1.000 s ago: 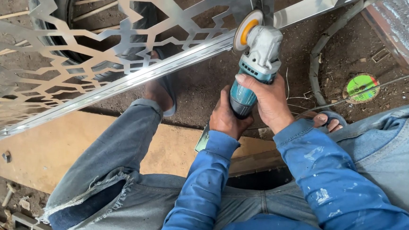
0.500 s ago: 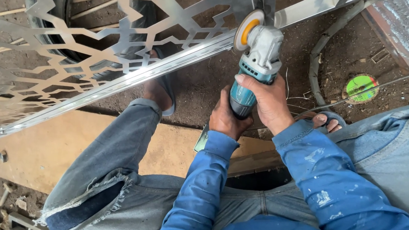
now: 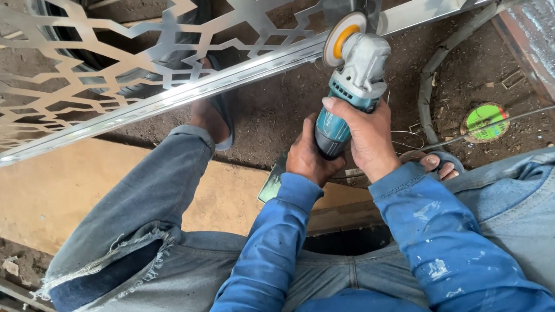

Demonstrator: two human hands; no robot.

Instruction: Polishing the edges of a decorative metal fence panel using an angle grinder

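Fingers (image 3: 341, 108) of the right hand (image 3: 363, 134) wrapped tight over the teal body of the angle grinder (image 3: 352, 83), thumb side toward the grey gear head. Left hand (image 3: 308, 158) clamped round the tail end of the same tool, just below the right, fingers curled shut on it.

Grinder tilted up and away, its yellow-centred disc (image 3: 341, 36) set against the bright metal frame rail (image 3: 185, 96) that runs slantwise under a cut-out patterned steel panel (image 3: 104, 55). Disc edge at the rail near a joint; sparks not visible.

Seemingly mid-pass on dressing the rail. Next move probably calls for steady two-handed pressure and a slow slide along the bar, wrists locked.

Further out: dirt floor (image 3: 280, 111), a green disc (image 3: 485, 120) lying on it, sandalled feet, a wooden board (image 3: 63, 188) beneath the knees.
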